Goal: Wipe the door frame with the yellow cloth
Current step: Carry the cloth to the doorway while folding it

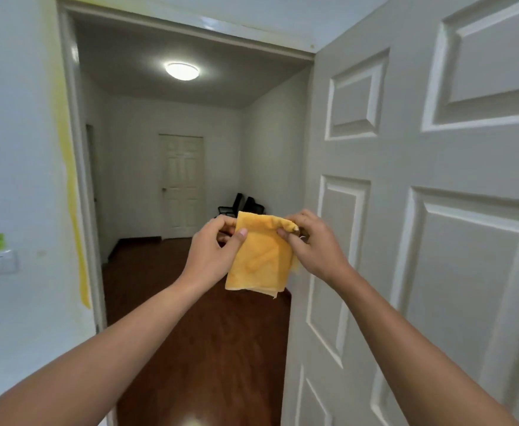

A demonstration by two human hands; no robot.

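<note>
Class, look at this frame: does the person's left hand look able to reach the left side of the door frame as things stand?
Probably yes. Nothing stands between the left hand and the door frame; the doorway is open. But both it and the right hand are pinching the yellow cloth, so it would carry or release that first.

The single head-worn camera looked forward and slightly down through the white-painted door frame [77, 167], standing close before it. The open white panelled door [436, 210] filled the view right of the frame; beyond the frame lay a dark wooden floor [190, 333].
</note>
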